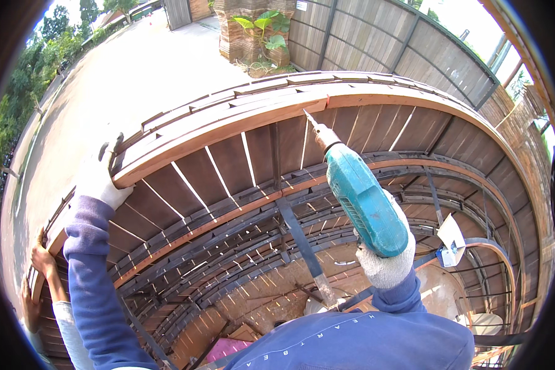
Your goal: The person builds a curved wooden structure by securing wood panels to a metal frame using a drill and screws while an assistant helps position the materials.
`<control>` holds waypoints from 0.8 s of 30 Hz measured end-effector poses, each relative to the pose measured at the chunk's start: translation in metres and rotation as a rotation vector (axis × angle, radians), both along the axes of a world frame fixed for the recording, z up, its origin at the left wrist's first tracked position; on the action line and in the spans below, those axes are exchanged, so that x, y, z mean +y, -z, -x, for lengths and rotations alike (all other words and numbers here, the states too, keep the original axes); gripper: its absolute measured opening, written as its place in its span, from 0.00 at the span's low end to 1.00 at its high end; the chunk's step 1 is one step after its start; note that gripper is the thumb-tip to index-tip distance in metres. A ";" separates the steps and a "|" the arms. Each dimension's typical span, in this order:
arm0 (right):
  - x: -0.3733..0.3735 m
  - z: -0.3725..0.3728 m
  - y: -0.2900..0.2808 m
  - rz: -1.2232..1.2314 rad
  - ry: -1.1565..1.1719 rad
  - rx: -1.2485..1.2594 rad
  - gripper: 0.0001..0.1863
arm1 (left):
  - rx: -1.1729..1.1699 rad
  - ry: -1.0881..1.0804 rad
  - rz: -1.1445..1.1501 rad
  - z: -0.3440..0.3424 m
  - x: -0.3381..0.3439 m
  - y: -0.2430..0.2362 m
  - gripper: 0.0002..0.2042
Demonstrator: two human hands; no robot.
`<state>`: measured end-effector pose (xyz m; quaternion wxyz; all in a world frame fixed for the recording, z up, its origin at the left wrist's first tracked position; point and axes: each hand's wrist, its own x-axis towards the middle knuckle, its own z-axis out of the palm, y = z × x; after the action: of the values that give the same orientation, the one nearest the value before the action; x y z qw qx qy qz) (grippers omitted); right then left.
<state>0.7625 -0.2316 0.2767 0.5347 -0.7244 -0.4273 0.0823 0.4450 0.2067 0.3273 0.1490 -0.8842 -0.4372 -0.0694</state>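
My right hand (385, 262), in a pale knit glove, is wrapped round a scuffed teal power drill (367, 203). The drill points up and to the left. Its long bit ends at the edge of a reddish-brown wooden strip (240, 121), near a joint with a small red mark; whether the tip touches the wood I cannot tell. My left hand (102, 176), also gloved, holds the strip's left end, fingers over the top and thumb below. The strip runs along the top of a curved fence of dark upright boards (194, 176).
Another person's bare hands (41, 259) hold the railing at the lower left. Dark metal framing (302, 240) spans the space below me. A white box-like piece (451, 240) sits on a curved rail at right. Beyond stand a stone pillar (256, 34) and a plank fence (364, 37).
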 end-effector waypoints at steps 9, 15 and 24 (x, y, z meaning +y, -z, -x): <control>0.007 0.006 -0.005 -0.043 -0.009 -0.028 0.44 | -0.227 0.343 -0.072 -0.091 -0.057 -0.004 0.56; 0.007 0.000 -0.010 -0.033 -0.026 -0.167 0.45 | 0.165 0.140 0.072 -0.221 -0.072 -0.030 0.55; 0.001 -0.006 0.001 0.024 0.038 0.154 0.45 | 0.172 0.121 0.078 -0.227 -0.076 -0.030 0.49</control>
<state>0.7681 -0.2306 0.2762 0.5588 -0.7302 -0.3701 0.1328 0.6722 0.1304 0.3575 0.1471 -0.9168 -0.3711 0.0146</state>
